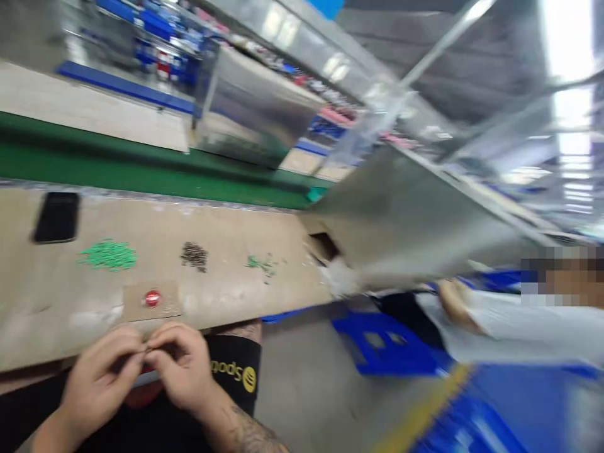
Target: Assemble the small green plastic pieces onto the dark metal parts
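left hand and right hand are up against the bench edge, fingers pinched narrow together on a small item, mostly hidden, can't tell what it is. black wrist sleeve with a yellow logo on the right arm. just ahead on the tan bench top, a cardboard scrap holds a red round piece. farther along: green small parts, a dark pile, loose green bits, a black phone. green conveyor belt behind. off right, a co-worker's hand and white sleeve sit beyond a slanted metal sheet, above a blue crate.
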Motion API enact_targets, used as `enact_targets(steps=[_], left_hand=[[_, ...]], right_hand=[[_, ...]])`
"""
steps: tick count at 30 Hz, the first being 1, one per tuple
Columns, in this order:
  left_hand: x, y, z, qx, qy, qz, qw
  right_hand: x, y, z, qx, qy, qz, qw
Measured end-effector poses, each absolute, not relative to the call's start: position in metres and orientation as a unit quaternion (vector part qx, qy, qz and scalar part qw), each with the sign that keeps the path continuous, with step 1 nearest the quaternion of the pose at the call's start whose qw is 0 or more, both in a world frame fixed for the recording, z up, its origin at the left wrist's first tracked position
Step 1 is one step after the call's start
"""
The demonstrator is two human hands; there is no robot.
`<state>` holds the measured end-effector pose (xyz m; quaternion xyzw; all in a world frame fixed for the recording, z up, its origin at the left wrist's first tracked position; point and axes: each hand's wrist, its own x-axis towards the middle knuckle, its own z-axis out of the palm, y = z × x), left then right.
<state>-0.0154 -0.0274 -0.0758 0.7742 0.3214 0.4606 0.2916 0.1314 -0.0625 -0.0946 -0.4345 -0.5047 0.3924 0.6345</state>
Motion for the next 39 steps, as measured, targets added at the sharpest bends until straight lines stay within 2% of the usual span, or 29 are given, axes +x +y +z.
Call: enact_targets(steps=[13,18,20,23,26,33,39], left_hand=[[-0.015,-0.032,-0.084,0.733,0.326,0.464,0.376],[-0.023,-0.015,-0.084,0.765,0.334,0.374,0.404],[-0.033,0.002,-0.086,0.774,0.392,0.345,0.360],[-0.051,0.036,-0.092,0.778,0.519,0.288,0.203],[-0.062,0.068,-0.099,0.782,0.552,0.252,0.143],[-0.051,0.096,-0.110,0.799,0.559,0.201,0.094],[-0.049,0.088,-0.105,0.791,0.559,0.219,0.121]], right_hand=[[0.144,-0.063,-0.097,-0.381,-0.588,0.381,0.603],[0.162,-0.057,-0.104,-0.411,-0.594,0.377,0.579],[0.178,-0.049,-0.113,-0.445,-0.600,0.339,0.572],[0.204,-0.030,-0.129,-0.509,-0.616,0.251,0.547],[0.222,-0.014,-0.144,-0.547,-0.618,0.203,0.527],[0.227,-0.014,-0.157,-0.548,-0.613,0.208,0.531],[0.221,-0.016,-0.148,-0.539,-0.617,0.221,0.530]])
